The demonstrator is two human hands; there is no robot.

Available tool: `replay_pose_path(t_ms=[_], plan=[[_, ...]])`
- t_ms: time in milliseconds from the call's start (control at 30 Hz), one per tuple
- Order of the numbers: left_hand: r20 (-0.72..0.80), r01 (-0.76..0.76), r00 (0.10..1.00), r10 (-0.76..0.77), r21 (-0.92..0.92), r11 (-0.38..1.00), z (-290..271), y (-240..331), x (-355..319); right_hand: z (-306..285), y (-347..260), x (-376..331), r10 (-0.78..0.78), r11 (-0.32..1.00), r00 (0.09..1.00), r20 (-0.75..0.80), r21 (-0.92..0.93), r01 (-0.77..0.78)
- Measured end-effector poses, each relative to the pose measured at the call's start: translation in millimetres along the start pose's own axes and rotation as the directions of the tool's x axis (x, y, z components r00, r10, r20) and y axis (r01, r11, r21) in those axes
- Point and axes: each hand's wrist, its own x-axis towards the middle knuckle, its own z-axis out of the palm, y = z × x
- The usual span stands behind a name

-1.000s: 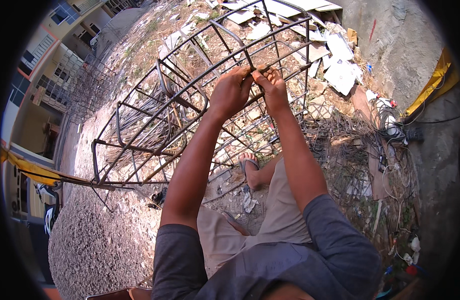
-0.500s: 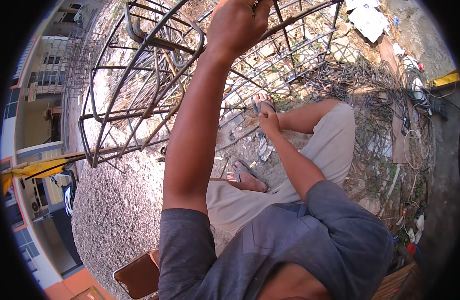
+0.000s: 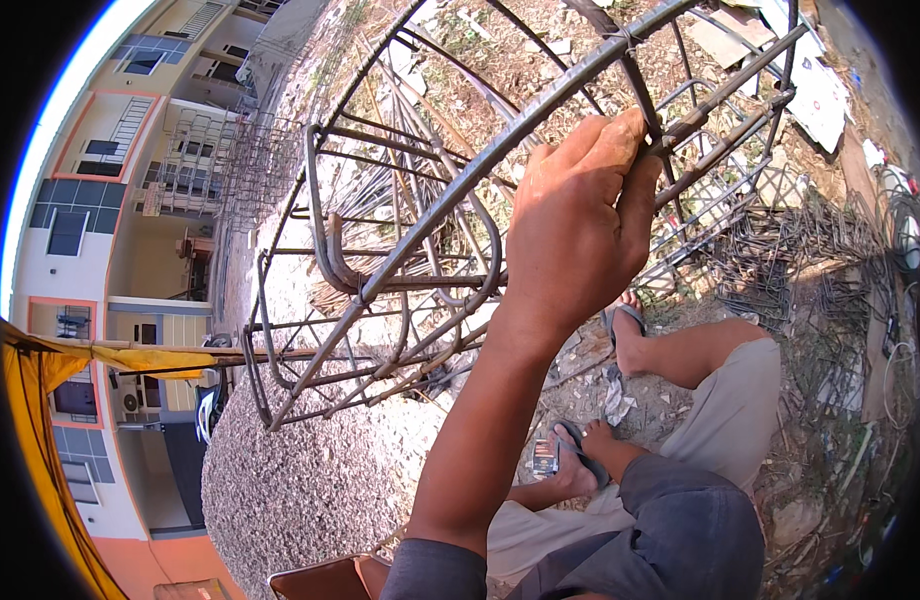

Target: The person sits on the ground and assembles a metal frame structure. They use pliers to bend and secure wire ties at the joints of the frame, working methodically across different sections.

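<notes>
A cage of steel rebar (image 3: 430, 205), with long bars and bent stirrups, slants across the upper middle. My left hand (image 3: 580, 215) reaches up to it, back of the hand showing. Its fingers are closed around a dark bar near a joint with a long bar; whether a tie wire is in them is hidden. Low down, my right hand (image 3: 602, 440) is beside the grey sandal (image 3: 585, 450) on one foot. It is small and partly merges with the foot, so its grip is unclear. A small printed packet (image 3: 545, 458) lies against that foot.
A gravel heap (image 3: 290, 490) rises at the left, with a flat dark rectangular object (image 3: 325, 580) near it. Tangled rebar pieces (image 3: 790, 250) and cables lie at the right. Yellow sheeting (image 3: 40, 400) hangs at the far left, before houses (image 3: 100, 230).
The view has swung, and the cage appears nearer and lower. My left hand now shows fully on the bar. My right hand has moved from one sandalled foot down to beside the other.
</notes>
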Motion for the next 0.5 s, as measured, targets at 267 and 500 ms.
replay_pose_path(t_ms=[267,500], plan=[[0.017,-0.009,1.0,0.007,0.078,0.997,8,12,3,13,18,7,-0.12,0.993,0.99,-0.078,-0.011,0.12],[-0.012,0.037,0.999,-0.036,0.075,0.996,-4,2,-5,-54,23,31,-0.216,0.956,0.962,-0.169,0.166,0.244]])
